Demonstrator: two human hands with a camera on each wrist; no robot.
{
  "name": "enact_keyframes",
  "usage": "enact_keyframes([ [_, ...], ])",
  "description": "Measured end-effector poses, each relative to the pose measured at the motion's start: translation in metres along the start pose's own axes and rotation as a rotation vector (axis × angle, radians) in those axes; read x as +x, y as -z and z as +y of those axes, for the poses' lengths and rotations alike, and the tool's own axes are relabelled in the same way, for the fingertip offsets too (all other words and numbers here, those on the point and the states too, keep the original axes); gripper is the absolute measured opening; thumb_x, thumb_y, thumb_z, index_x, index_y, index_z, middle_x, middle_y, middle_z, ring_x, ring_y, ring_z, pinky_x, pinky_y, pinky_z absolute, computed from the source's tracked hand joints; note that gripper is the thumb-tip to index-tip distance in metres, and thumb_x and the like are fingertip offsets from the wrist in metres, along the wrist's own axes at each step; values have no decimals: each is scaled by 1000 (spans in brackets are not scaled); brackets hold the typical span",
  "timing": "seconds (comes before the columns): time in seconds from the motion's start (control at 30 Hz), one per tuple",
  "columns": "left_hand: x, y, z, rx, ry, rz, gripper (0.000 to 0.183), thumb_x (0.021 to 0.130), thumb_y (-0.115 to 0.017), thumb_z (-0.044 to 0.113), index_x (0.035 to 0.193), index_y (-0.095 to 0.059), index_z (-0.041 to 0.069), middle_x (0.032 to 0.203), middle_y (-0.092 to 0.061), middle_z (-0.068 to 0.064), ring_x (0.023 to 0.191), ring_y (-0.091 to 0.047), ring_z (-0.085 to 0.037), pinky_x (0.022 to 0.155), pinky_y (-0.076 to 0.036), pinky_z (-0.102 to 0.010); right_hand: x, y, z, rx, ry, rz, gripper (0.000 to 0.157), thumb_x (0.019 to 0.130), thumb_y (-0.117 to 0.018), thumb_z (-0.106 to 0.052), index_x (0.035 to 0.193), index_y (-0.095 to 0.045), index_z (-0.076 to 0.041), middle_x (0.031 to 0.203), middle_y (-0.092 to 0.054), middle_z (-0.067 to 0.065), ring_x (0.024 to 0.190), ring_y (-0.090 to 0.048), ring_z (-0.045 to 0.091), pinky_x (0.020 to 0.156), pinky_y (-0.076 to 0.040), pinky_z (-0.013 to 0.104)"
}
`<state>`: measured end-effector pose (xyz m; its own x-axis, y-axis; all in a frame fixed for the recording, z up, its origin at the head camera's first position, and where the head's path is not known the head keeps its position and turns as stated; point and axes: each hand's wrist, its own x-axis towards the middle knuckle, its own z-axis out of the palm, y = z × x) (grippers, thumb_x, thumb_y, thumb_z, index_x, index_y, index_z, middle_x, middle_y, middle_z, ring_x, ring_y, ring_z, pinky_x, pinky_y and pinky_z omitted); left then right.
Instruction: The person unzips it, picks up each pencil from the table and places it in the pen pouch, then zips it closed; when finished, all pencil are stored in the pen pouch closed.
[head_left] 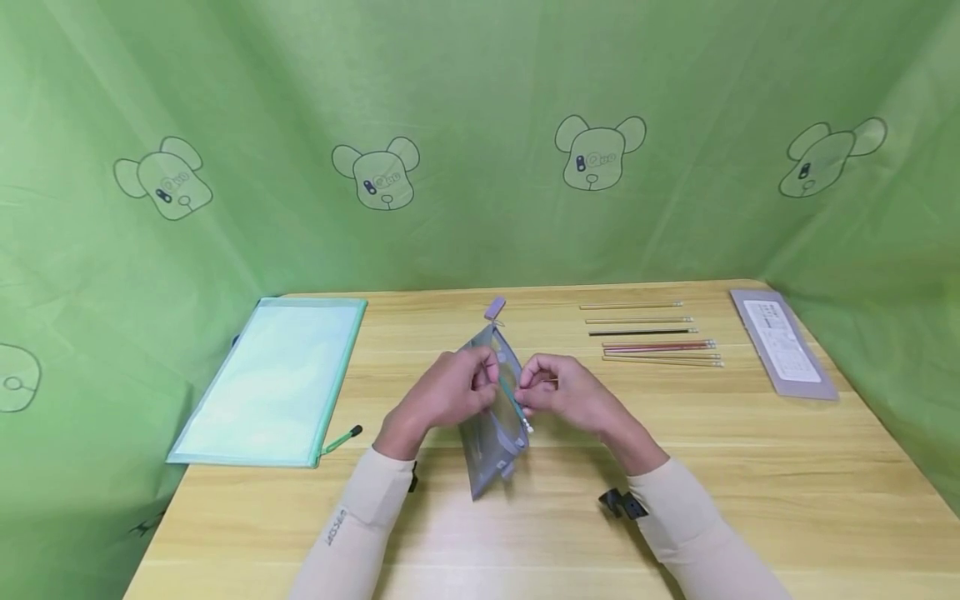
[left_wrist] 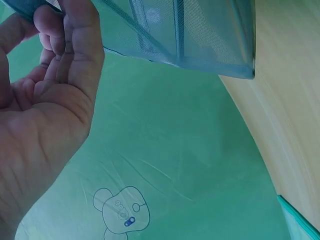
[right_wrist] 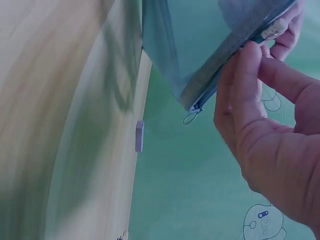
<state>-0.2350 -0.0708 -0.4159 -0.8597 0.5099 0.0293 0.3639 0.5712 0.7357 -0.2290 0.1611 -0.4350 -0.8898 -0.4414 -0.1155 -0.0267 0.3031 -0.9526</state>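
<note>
A grey mesh zip pouch (head_left: 491, 454) stands tilted between my hands, its long mouth facing up. My left hand (head_left: 453, 387) pinches the pouch's rim on the left; fingers of that hand (left_wrist: 80, 45) curl at the mesh edge in the left wrist view. Along the mouth lies a teal pencil (head_left: 512, 398), white eraser end toward me. My right hand (head_left: 566, 392) pinches the pencil at the rim, thumb against fingertips. From the right wrist, the pencil's eraser end (right_wrist: 275, 30) pokes out just past those fingertips; the rest is hidden. A zipper ring (right_wrist: 190, 118) hangs at one corner.
Several pencils (head_left: 660, 344) lie in rows at the back right, beside a flat purple sleeve with a white label (head_left: 783, 342). A teal-edged document bag (head_left: 262, 379) lies on the left. Beyond the pouch is a small purple block (head_left: 495, 307). Green cloth hangs behind.
</note>
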Motion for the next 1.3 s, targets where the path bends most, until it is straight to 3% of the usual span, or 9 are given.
enact_keyframes([
  [0.13,-1,3,-1,-41,24,16,13,95,-69,-1,99,-62,9,73,-61,-1,60,-63,-11,54,-50,-24,-2,1,-6,25,13,-17,17,98,-69,4,112,-62,11,105,-72,20,92,-74,16,89,-66,34],
  [0.27,-1,7,-1,-89,41,43,13,95,-67,-3,99,-61,7,74,-62,-3,61,-68,-15,56,-55,-27,-5,5,-9,-40,63,-38,20,95,-71,4,113,-64,8,107,-73,22,95,-72,19,86,-65,28],
  [0.4,-1,10,-2,-112,56,68,12,96,-67,-3,100,-60,7,74,-63,-4,63,-69,-16,58,-59,-28,-8,8,-11,-144,108,-51,21,94,-75,-1,111,-65,6,101,-71,17,90,-67,19,80,-61,26],
  [0.6,-1,11,-3,-127,54,85,12,95,-67,-3,99,-60,7,74,-63,-4,64,-70,-20,58,-59,-29,-13,11,-14,-201,84,-97,19,102,-70,-12,115,-65,1,92,-69,9,77,-61,19,64,-54,27],
  [0.77,0,11,-2,-135,55,84,12,96,-67,-3,99,-60,6,75,-63,-5,68,-74,-29,58,-60,-28,-16,13,-18,-242,140,-173,29,99,-76,-15,122,-65,-2,98,-72,9,85,-66,19,75,-58,28],
  [0.93,0,9,-3,-121,55,79,12,96,-68,-3,99,-60,6,75,-64,-5,65,-71,-23,58,-59,-28,-14,13,-15,-291,195,-194,38,93,-83,-14,124,-65,0,101,-72,9,87,-66,15,80,-59,27],
  [1.13,-1,9,-3,-106,46,67,13,95,-67,-4,98,-60,7,72,-63,-4,61,-70,-17,58,-59,-28,-11,9,-14,-299,197,-143,34,91,-84,-13,118,-68,1,96,-72,6,85,-64,13,78,-58,25],
  [1.3,-1,10,-3,-119,30,52,12,96,-66,-4,99,-60,6,73,-63,-4,62,-71,-19,58,-59,-28,-12,9,-14,-282,216,-193,23,96,-79,-12,115,-72,-2,98,-76,7,88,-70,14,81,-59,27],
])
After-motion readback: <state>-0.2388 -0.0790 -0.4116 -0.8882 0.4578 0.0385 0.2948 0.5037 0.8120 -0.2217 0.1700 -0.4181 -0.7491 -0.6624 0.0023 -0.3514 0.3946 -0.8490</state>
